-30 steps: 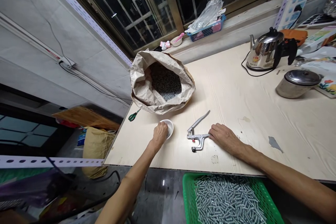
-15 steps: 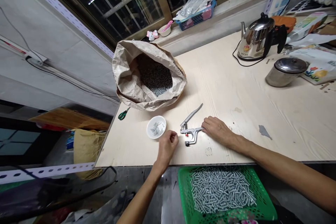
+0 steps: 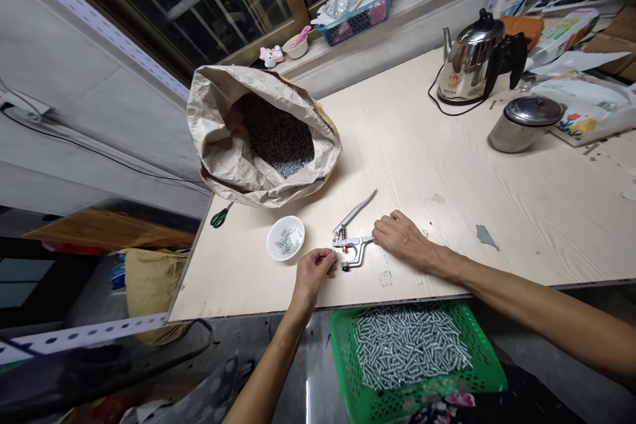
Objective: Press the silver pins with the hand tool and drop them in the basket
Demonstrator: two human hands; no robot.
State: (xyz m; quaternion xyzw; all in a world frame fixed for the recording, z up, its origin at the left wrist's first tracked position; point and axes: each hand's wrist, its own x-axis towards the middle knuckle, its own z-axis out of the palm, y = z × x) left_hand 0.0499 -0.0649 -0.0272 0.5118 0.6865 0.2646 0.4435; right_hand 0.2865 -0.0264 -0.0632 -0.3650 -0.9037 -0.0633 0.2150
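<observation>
Silver snap pliers [image 3: 354, 243] lie on the wooden table, their spring-loaded handles spread apart and a red tip at the jaw. My right hand [image 3: 401, 236] is closed round the end of the lower handle. Close by the jaw, my left hand [image 3: 314, 273] is pinched, thumb against fingers; whatever is between the fingertips is too small to make out. Just beyond the left hand stands a white bowl [image 3: 272, 248] holding small silver screw-like pieces [image 3: 287, 241].
Behind the bowl stands a large open sack [image 3: 213, 106] of small metal pieces. Green-handled scissors [image 3: 218, 217] lie at the left edge. A green basket [image 3: 340, 361] of metal screws sits below the front edge. A kettle [image 3: 464, 69] and lidded pot [image 3: 511, 132] stand at right.
My left fingertips have come closer to the jaw of the pliers. My right hand keeps its hold on the handle. The whole view has shifted slightly.
</observation>
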